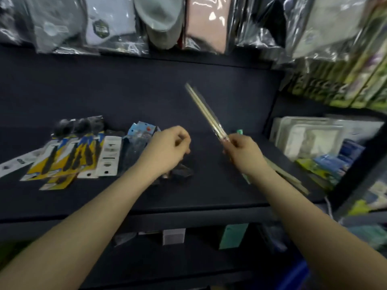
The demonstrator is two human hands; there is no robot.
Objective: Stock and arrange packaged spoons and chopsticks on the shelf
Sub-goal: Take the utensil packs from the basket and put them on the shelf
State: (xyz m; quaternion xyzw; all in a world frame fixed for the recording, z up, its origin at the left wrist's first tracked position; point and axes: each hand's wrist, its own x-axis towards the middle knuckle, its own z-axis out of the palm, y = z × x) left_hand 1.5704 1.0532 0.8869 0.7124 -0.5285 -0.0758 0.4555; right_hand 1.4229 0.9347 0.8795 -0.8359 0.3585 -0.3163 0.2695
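The right hand (244, 152) curls its fingers (236, 141) round the lower end of a clear-wrapped chopstick pack (206, 114), which slants up and away to the left above the dark shelf (125, 91), its far tip blurred. Left of that pack the left hand (167, 149) hovers with fingers loosely curled and holding nothing, partly hiding a dark packet (182, 171) beneath it. Further left of the pack, yellow-carded spoon packs (69, 155) lie in a row on the shelf, their print too smeared to read, and more chopstick packs (287, 174) lie half hidden behind the right wrist.
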